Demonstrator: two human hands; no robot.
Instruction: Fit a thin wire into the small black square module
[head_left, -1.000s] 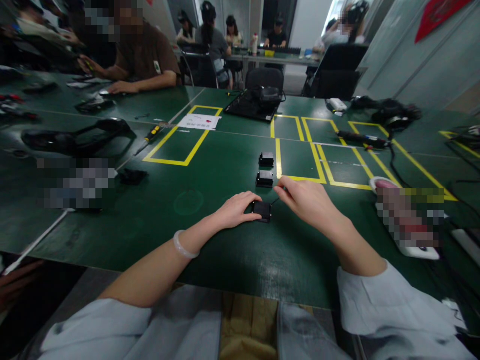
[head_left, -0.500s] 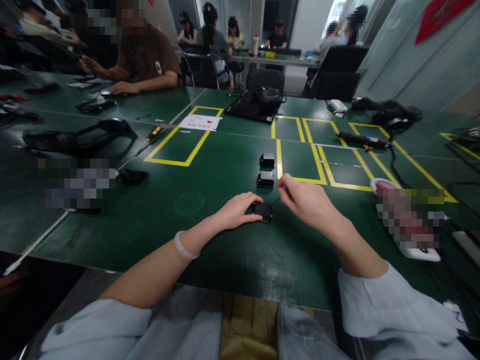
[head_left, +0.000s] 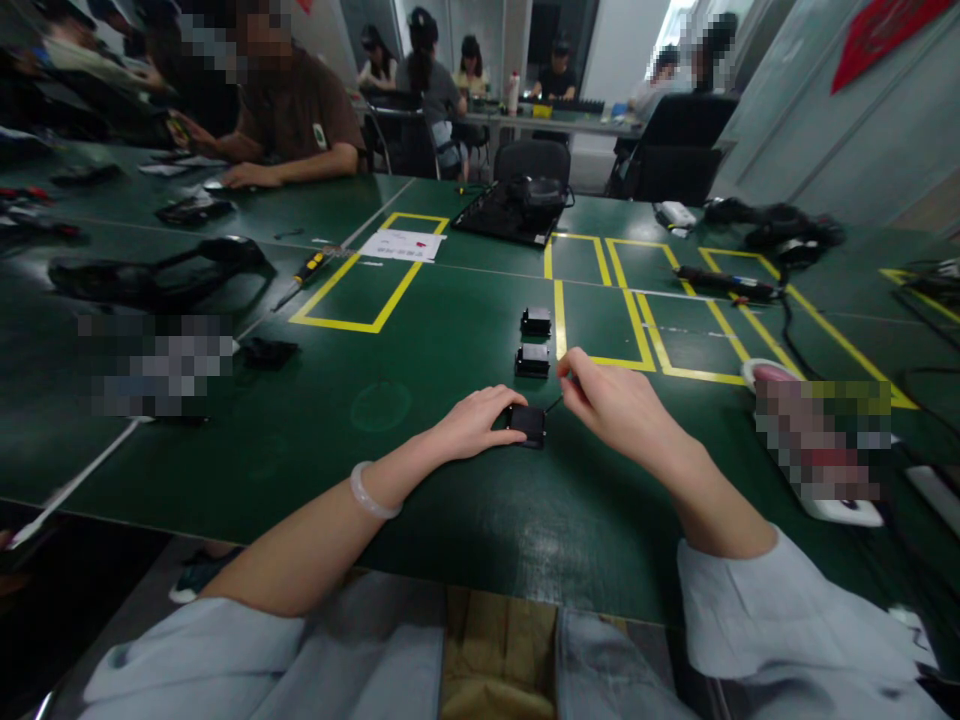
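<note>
My left hand (head_left: 476,422) rests on the green table (head_left: 420,500) and grips a small black box (head_left: 528,424) by its left side. My right hand (head_left: 611,402) hovers just right of it, fingers pinched on a thin dark tool (head_left: 555,401) whose tip points down at the box. Two more small black boxes stand in a row beyond it, the nearer one (head_left: 532,359) and the farther one (head_left: 535,321), beside a yellow tape line (head_left: 559,315).
A yellow-handled screwdriver (head_left: 306,269) and a white paper (head_left: 410,244) lie at the left yellow rectangle. A black tray (head_left: 514,208) sits at the far middle, cables and a black tool (head_left: 724,282) at the right. A seated person's arm (head_left: 277,170) rests at the far left.
My right hand has lifted slightly and drifted a little away from me with the thin tool. My left hand stays on the black box.
</note>
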